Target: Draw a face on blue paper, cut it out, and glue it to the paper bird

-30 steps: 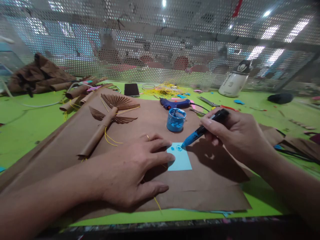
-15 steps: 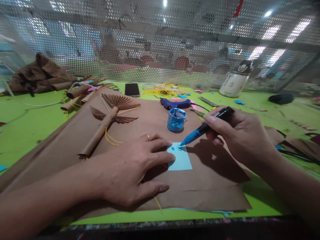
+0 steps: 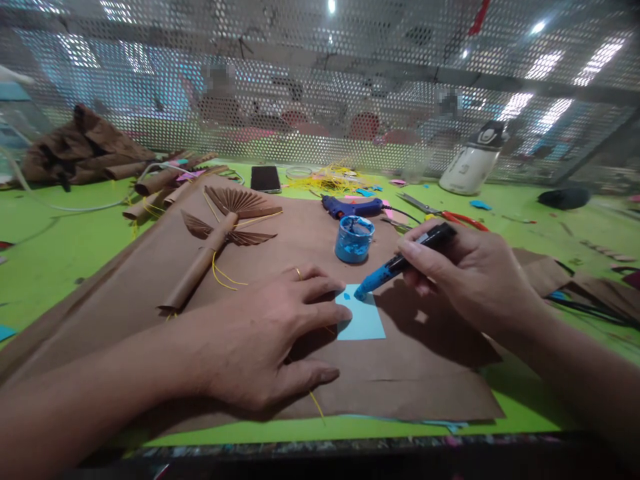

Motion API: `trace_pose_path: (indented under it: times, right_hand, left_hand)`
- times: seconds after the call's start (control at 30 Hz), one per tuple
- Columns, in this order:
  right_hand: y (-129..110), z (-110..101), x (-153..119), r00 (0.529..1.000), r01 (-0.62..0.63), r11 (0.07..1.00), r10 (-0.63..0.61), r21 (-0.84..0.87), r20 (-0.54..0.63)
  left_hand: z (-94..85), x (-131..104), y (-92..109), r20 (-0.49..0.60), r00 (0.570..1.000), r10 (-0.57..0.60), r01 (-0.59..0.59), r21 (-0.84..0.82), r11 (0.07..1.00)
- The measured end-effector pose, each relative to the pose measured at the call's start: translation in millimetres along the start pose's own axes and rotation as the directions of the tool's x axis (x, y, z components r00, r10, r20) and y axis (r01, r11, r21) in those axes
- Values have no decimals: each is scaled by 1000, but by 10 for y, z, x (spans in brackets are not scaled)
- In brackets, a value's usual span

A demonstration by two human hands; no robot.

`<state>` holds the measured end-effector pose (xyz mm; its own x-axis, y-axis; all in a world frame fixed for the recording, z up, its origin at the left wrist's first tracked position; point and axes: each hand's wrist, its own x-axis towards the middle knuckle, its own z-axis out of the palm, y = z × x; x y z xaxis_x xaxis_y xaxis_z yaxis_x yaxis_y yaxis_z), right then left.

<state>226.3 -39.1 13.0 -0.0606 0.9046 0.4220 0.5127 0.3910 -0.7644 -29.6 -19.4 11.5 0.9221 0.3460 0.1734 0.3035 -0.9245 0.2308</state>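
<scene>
A light blue paper square [image 3: 364,323] lies on the brown paper sheet [image 3: 420,387], with a small blue mark near its top left. My left hand [image 3: 270,333] rests flat with fingers spread, its fingertips on the square's left edge. Between the fingers of my right hand [image 3: 465,273] is a black marker [image 3: 400,261] smeared with blue paint, its tip touching the upper part of the square. A small jar of blue paint [image 3: 354,241] stands just behind. To the left lies a brown paper dragonfly shape [image 3: 207,263] with pleated wings and yellow string.
Behind the jar are a blue glue gun [image 3: 357,205], scissors [image 3: 417,203] with orange handles, yellow shreds [image 3: 333,179] and a phone [image 3: 265,179]. A white bottle [image 3: 470,163] stands back right by the perforated screen [image 3: 310,80]. Crumpled brown material [image 3: 83,150] and paper rolls lie back left.
The marker and my right hand have shifted slightly left and down, the tip now covering the spot where a small ring-like mark showed. My left hand stays in place.
</scene>
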Motion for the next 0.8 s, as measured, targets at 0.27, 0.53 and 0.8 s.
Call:
trace_pose_path:
  times: [0.27, 0.53, 0.8]
  right_hand:
    - [-15, -7, -1, 1000, 26, 999, -26, -19, 10]
    - [-78, -28, 1, 999, -37, 999, 37, -11, -29]
    - [-41, -20, 0, 997, -59, 998, 59, 12, -58]
  left_hand:
    - [-15, 8, 3, -2, 1000, 4, -4, 8, 1000]
    - [-8, -1, 13, -26, 1000, -11, 11, -4, 1000]
    - [-21, 12, 0, -16, 1000, -6, 6, -29, 1000]
